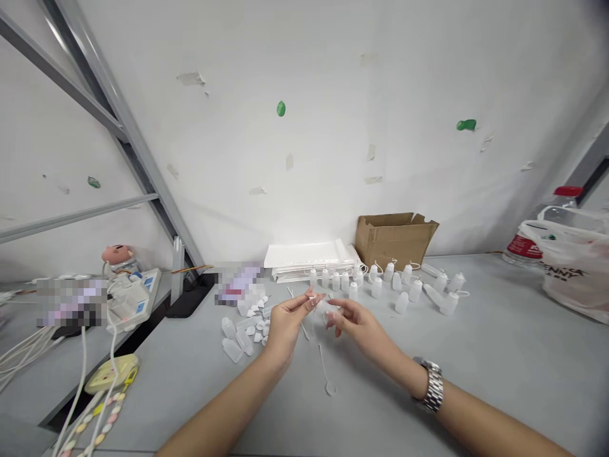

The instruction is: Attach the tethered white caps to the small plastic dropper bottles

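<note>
My right hand (pixel 358 325) holds a small translucent plastic bottle (pixel 325 306), tilted, between its curled fingers. Thumb and fingertips of my left hand (pixel 289 322) pinch a small white cap at the bottle's end, partly hidden by the fingers. Beneath them on the table lies a thin white strap (pixel 325 368) with a ring at one end. Left of my left hand are loose translucent bottles (pixel 232 350) and several small white caps (pixel 259 325). Several capped bottles (pixel 375 287), many with looped straps, stand beyond my right hand.
Behind the bottles are a stack of white packets (pixel 309 259) and an open cardboard box (pixel 397 241). A plastic bag (pixel 578 273) and a red-capped bottle (pixel 521 249) stand far right. Cables, a power strip (pixel 137 301) and a yellow case (pixel 112 373) lie left.
</note>
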`<state>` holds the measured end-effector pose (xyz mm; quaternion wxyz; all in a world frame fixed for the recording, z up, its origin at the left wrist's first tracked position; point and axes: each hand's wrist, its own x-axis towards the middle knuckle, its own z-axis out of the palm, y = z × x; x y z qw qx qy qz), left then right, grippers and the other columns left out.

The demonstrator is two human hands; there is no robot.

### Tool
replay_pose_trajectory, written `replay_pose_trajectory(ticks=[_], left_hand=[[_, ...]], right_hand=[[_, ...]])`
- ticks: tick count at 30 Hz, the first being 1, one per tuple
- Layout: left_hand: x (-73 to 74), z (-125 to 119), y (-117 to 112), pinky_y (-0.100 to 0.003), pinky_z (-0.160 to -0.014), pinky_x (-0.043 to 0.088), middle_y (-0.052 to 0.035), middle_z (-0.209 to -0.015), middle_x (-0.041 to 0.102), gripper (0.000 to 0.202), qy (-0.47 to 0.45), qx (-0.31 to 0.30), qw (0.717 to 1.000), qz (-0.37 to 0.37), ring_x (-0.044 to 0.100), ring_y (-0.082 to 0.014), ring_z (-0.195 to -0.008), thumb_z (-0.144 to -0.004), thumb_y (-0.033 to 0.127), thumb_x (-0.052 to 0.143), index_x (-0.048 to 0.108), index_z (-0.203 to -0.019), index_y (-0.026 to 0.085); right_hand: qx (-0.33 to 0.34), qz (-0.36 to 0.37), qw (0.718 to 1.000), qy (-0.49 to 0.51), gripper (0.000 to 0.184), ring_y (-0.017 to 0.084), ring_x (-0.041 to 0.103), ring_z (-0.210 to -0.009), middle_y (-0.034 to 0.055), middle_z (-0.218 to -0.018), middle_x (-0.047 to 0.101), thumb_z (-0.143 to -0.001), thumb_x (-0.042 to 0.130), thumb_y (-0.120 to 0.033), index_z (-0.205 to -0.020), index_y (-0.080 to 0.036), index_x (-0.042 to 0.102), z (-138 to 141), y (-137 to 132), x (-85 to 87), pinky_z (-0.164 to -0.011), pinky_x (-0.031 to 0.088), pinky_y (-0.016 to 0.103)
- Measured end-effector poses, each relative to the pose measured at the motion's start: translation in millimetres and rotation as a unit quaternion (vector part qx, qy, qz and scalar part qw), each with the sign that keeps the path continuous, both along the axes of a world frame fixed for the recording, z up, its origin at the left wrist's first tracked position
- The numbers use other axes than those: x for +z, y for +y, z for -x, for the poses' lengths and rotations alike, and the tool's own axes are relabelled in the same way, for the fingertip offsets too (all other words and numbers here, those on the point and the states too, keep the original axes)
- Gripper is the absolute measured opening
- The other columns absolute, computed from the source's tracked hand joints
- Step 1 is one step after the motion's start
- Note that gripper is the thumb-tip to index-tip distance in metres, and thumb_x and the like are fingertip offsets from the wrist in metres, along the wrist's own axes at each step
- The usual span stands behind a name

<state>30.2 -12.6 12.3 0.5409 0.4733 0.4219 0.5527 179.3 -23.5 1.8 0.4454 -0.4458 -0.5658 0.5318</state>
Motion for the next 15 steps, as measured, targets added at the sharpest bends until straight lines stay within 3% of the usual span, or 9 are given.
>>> replay_pose_trajectory(ticks=[2,4,8,10,15], left_hand=[[-0.1,0.3,0.5,-0.037,-0.1,0.027,-0.0089,-0.097,0.069,0.023,-0.001,-0.002,1.0,0.003,0.043,-0.0263,-0.119,-0.064,0.033,0.068,0.071,-0.081,0.018],[0.7,0.7,0.6,-0.037,-0.1,0.027,-0.0089,-0.097,0.069,0.023,-0.005,-0.011,1.0,-0.004,0.045,-0.0267,-0.118,-0.064,0.033,0.068,0.071,-0.081,0.018],[3.6,2.6,0.5,-0.037,-0.101,0.027,-0.0085,-0.097,0.069,0.022,-0.001,-0.043,0.999,-0.026,0.045,-0.0253,-0.117,-0.067,0.033,0.066,0.071,-0.081,0.018],[3.2,3.7,1.3,-0.036,-0.1,0.028,-0.0084,-0.098,0.069,0.021,0.004,-0.048,0.999,-0.023,0.046,-0.025,-0.116,-0.067,0.033,0.065,0.071,-0.081,0.018],[-2.2,3.4,4.0,-0.036,-0.099,0.029,-0.0086,-0.099,0.068,0.022,0.001,-0.019,1.0,-0.002,0.049,-0.0253,-0.114,-0.066,0.032,0.066,0.071,-0.083,0.017]], right_hand=[[-0.041,-0.059,0.996,-0.047,0.038,0.014,0.054,-0.059,-0.0015,-0.066,0.057,-0.068,0.062,-0.05,-0.088,-0.018,0.054,1.1,-1.2,-1.9,-0.062,0.042,0.03],[-0.029,-0.064,0.997,-0.043,0.034,0.013,0.052,-0.056,-0.0011,-0.063,0.055,-0.071,0.058,-0.051,-0.076,-0.018,0.054,1.4,-1.8,-4.2,-0.058,0.041,0.029],[0.109,0.069,0.987,0.092,0.045,0.009,0.043,-0.042,-0.0034,-0.048,0.048,-0.078,0.043,-0.057,-0.07,-0.015,0.055,-0.5,-0.2,-6.0,-0.054,0.04,0.028],[0.135,0.099,0.979,0.116,0.049,0.009,0.044,-0.042,-0.0018,-0.048,0.05,-0.079,0.039,-0.059,-0.071,-0.013,0.056,-1.3,1.4,-5.3,-0.055,0.04,0.029],[-0.002,-0.032,0.999,-0.009,0.038,0.013,0.054,-0.056,-0.0015,-0.064,0.057,-0.069,0.061,-0.05,-0.084,-0.017,0.054,-0.1,3.3,-5.0,-0.06,0.041,0.029]])
